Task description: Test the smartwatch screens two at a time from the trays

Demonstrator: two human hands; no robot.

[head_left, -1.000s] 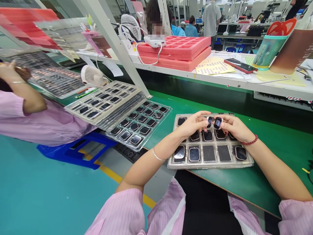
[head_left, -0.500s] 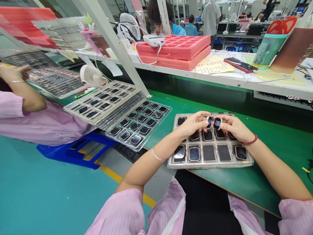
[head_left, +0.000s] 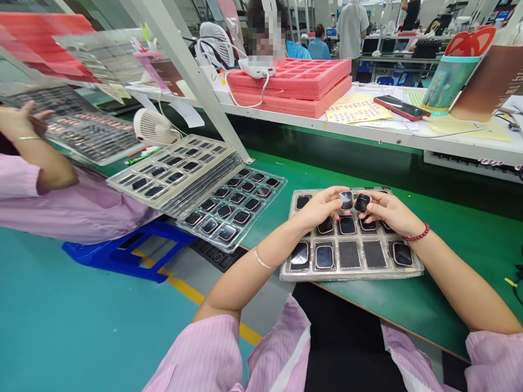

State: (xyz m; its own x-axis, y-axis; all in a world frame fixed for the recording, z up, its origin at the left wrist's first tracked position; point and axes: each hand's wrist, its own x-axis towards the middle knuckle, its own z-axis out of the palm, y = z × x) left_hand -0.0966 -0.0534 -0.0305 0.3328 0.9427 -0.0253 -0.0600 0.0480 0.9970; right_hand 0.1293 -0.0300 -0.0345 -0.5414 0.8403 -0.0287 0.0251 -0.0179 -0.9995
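Observation:
My left hand (head_left: 324, 208) grips a smartwatch body (head_left: 346, 200) by its edge, its glossy face turned up toward me. Close beside it, a second smartwatch body (head_left: 362, 203) with a dark screen is held in my right hand (head_left: 386, 209). Both hands are above a clear plastic tray (head_left: 351, 276) whose pockets hold several more watch bodies, such as one at the front left (head_left: 324, 257). Two pockets in the front row hold no watch. My fingers cover part of the back rows.
To the left, more trays of watch bodies (head_left: 226, 212) overhang the green bench (head_left: 449, 245). A co-worker's arm (head_left: 57, 163) is farther left, by a blue stool (head_left: 134, 250). Red foam trays (head_left: 290, 87), a phone (head_left: 401, 108) and a cup (head_left: 449, 81) stand on the shelf.
The watch in my left hand has turned so its face shows more fully. The lit display on the right-hand watch has gone dark. Both hands stay in nearly the same place.

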